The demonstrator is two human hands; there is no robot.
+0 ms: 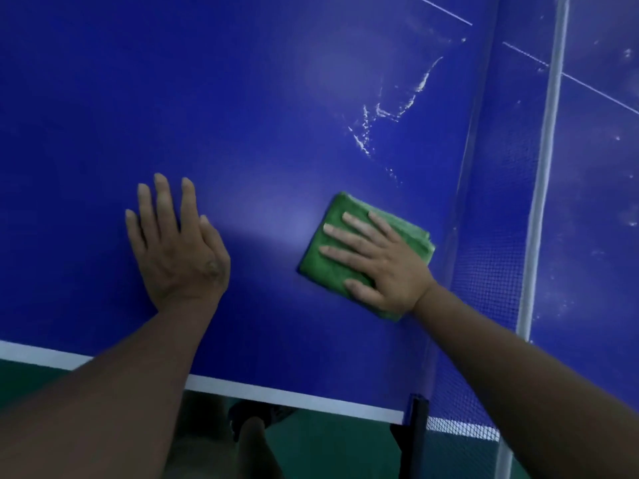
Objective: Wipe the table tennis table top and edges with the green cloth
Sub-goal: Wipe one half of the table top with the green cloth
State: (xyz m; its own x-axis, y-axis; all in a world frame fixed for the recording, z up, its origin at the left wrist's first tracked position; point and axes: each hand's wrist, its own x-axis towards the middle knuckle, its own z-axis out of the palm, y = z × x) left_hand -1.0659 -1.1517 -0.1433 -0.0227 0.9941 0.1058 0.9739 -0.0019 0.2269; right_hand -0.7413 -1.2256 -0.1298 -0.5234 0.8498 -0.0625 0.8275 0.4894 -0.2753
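Forearms (pixel 121 392) cross near edge | left hand (pixel 176 250) flat on counter (pixel 242 98), fingers straight, holding nothing | right hand (pixel 380 267) flat, pressing folded green cloth (pixel 326 271) | white streaks (pixel 380 112) beyond right fingertips: push there with firm, overlapping strokes

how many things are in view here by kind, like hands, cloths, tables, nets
hands: 2, left hand flat on the table, right hand flat on the cloth
green cloth: 1
table tennis table: 1
net: 1
net post: 1
total: 6
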